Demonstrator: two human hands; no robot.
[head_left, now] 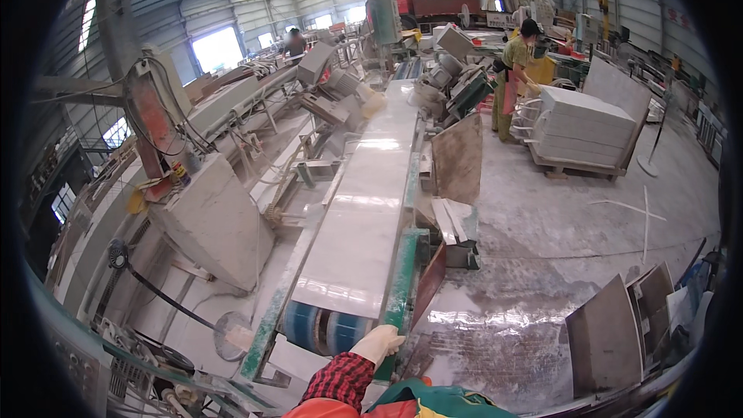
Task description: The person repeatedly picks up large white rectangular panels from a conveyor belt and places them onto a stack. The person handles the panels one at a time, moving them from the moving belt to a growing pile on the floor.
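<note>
My left hand (379, 343), in a pale glove below a red-and-black plaid sleeve, is closed over the near end of the conveyor's green side rail (405, 267). Beside it turn or rest two blue rollers (350, 332); I cannot tell which. A long, glossy white slab (357, 220) lies flat along the conveyor, its near end just above the rollers. Farther up, the slab runs between tilted machine motors (442, 72). My right hand is out of the picture.
At right, a co-worker (514, 70) stands by a stack of white slabs (582, 125) on a pallet. Brown boards (607, 338) lean at lower right. A brown panel (457, 159) stands against the conveyor. To the left are a large stone-coloured block (213, 220) and a black hose (166, 292).
</note>
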